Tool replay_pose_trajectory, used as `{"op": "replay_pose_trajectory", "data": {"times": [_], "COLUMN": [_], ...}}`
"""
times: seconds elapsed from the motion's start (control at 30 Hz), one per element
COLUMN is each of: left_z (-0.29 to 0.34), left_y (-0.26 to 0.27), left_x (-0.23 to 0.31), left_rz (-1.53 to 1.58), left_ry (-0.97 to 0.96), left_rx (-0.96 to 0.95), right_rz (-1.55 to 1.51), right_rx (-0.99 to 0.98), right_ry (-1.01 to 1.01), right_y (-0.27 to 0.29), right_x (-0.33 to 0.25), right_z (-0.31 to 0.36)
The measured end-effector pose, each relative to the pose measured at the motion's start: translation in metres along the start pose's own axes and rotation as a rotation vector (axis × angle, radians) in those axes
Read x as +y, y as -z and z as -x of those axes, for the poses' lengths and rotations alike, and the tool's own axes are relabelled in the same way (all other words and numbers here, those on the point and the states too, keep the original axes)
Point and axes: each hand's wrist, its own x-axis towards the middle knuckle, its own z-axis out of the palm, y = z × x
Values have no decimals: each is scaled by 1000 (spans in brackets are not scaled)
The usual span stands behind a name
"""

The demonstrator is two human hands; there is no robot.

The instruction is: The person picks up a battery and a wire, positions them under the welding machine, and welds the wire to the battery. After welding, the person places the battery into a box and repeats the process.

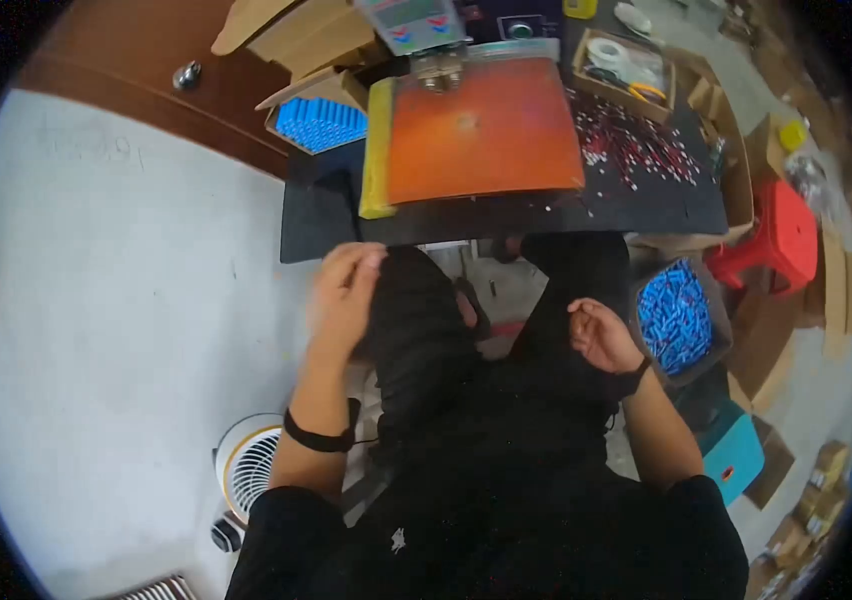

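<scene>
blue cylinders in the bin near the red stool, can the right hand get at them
Probably yes: the right hand appears empty, close beside the bin, whose top is open, and nothing visible blocks the blue cylinders.

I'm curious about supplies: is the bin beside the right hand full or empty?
The bin isn't empty: blue cylinders spread across its inside. Whether they reach the rim, I cannot tell.

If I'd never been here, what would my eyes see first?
Probably the big orange panel over the black table, with a yellow block along its left edge. Then the heap of blue cylinders to the right of the right hand, and the red stool farther right.
</scene>
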Motion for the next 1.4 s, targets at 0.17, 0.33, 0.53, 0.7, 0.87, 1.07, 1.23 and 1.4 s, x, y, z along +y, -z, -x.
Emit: {"op": "replay_pose_trajectory", "data": {"times": [0.17, 0.33, 0.53, 0.7, 0.87, 1.07, 1.23, 1.4], "left_z": [-36, -136, -225, -251, -255, -234, -159, -133], "left_y": [46, 65, 49, 52, 70, 89, 58, -27], "left_x": [-29, -66, -111, -105, -126, -103, -22, 37], "left_rz": [-2, -644, -1044, -1129, -1124, -949, -556, -351], "left_ry": [1, -413, -470, -651, -717, -642, -562, -694], "left_rx": [225, 196, -7, -188, -198, 6, 118, -42], "right_rz": [-5, 42, 10, -29, -40, -57, 181, 748], "right_rx": [-2, 35, 96, 133, 52, 14, 75, 359], "right_ry": [-43, -98, -120, -93, -116, -90, -35, 429], "right_y": [-8, -16, -21, -26, -18, -16, -28, -68], "right_x": [1, 0, -5, 0, -3, 4, -7, -84], "right_z": [-11, -19, -25, -28, -39, -30, -13, 15]}}
